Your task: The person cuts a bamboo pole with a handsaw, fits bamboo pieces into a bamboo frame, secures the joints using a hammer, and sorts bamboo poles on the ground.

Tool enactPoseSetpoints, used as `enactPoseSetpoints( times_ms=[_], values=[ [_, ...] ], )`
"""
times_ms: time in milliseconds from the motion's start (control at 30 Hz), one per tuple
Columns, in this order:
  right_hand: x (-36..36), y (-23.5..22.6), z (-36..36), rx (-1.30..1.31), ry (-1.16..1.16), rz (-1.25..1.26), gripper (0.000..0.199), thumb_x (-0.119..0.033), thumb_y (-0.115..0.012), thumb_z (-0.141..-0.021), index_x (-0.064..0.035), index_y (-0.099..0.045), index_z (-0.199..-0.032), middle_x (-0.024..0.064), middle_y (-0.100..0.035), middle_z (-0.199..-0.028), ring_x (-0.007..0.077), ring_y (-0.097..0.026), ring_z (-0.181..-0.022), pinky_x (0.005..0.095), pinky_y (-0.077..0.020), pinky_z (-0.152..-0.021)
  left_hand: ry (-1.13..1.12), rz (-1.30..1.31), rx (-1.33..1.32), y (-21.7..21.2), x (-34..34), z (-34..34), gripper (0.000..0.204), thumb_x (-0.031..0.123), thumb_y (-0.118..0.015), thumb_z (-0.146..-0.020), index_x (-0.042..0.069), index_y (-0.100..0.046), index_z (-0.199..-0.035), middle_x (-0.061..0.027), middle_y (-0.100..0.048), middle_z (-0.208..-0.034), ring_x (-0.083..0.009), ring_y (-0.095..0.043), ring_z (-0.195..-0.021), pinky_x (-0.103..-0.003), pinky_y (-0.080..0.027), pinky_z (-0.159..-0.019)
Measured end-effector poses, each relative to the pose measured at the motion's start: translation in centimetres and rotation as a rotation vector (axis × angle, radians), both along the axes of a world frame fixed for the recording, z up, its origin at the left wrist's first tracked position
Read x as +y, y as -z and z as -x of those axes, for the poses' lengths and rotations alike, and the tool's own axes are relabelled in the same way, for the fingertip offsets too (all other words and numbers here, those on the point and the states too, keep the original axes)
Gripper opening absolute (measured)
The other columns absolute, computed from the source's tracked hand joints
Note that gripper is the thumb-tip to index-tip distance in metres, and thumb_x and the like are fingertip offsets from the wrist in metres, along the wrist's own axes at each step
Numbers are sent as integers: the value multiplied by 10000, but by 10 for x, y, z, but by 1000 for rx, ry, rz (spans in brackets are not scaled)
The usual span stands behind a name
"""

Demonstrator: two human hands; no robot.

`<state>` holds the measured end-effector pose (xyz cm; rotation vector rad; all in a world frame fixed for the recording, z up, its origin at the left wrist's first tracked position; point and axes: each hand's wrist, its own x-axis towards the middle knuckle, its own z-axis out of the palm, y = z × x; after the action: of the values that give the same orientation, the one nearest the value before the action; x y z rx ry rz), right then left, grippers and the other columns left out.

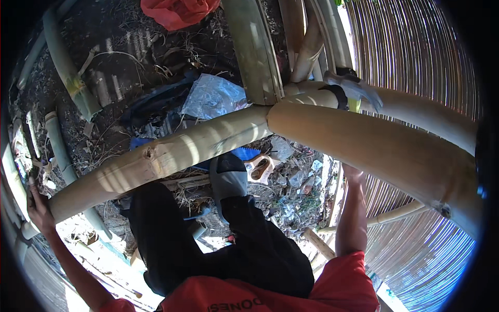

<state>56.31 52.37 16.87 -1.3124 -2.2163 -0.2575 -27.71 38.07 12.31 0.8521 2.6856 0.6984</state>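
Observation:
A thick bamboo pole (125, 174) slants across in front of my legs. My left hand (40, 210) is at its left end, fingers along the far side, gripping it. Its other end meets a second thick bamboo pole (364, 135) running off to the right. My right hand (353, 172) reaches up under that second pole, which hides the fingers. Beyond the joint is a hammer-like tool (358, 89) with a grey metal head. On the ground between the poles and my foot lies a handsaw (260, 169) with a wooden handle and blue blade.
An upright split bamboo piece (252, 52) rises from the joint. A bamboo-slat screen (416, 52) stands on the right. Clear plastic (214, 96) and a red plastic bag (179, 11) lie on the dirt. Shorter bamboo lengths (67, 73) lie to the left.

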Motion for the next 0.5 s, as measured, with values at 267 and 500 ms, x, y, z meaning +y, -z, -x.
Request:
enactPoseSetpoints(
  times_ms=[267,500],
  values=[
    [79,-36,65,614,-224,512,365,-277,-468,-1119,-14,-606,-906,47,-585,-669,144,-543,-559,329,-396,-499,-78,-159,-112,-10,2,0,446,364,-633,-1040,34,-690,-1334,-35,-725,-992,-79,-539,-700,-249,-420,-625],
    [92,-48,65,3,24,592,467,-456,-413,-1116,-20,-542,-1011,71,-522,-630,162,-477,-498,314,-351,-454,-117,-198,-99,8,-20,3,412,411,-669,-1025,49,-753,-1204,86,-421,-671,-29,-340,-590,-239,-225,-513]
  ],
)
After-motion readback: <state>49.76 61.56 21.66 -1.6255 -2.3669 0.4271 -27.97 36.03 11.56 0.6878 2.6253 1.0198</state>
